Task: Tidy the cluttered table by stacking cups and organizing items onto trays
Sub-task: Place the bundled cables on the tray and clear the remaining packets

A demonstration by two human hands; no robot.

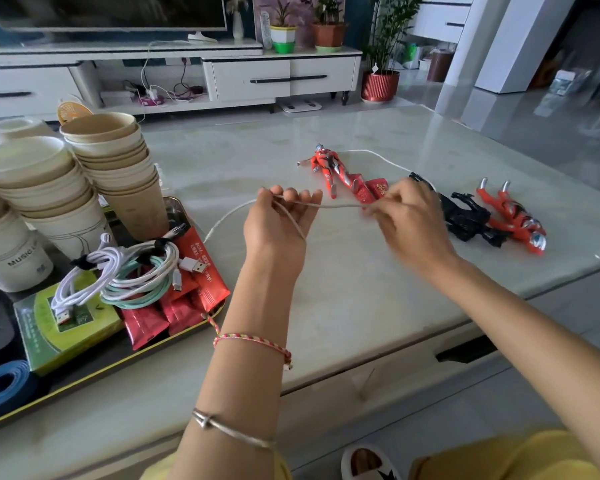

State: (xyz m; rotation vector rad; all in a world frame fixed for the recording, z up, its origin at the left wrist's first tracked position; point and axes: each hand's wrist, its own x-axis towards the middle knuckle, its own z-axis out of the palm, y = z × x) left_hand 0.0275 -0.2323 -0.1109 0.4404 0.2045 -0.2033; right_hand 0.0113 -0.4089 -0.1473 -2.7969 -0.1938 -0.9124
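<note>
Coiling seems to be the step in hand. A thin white charging cable (336,205) is stretched between the two hands above the pale glossy marble table (326,306). The left hand (278,220) has its fingers curled round the cable, and one loop lies across its palm, so I judge that this hand serves as the form on which the coil is made. The right hand (407,216) is a little blurred, but its fingertips appear to pinch the cable, holding it tight so that the next turn can lie even.

The rest of the cable lies on the table. One part curves near and to the left of the left hand. The other part runs far behind the red and silver toy figure (333,171) and ends in a plug beside it.

On the left stands the dark tray with gold rim (118,366). It carries the stacked beige paper cups (118,157), the bundles of white and mint cables (132,268) bound with black ties, and the red foil packets (187,299). Because the finished bundles lie there together, this cable probably belongs beside them.

On the right of the table, a black toy figure (471,220) and a second red toy figure (516,220) lie close together, not yet on any tray.
</note>
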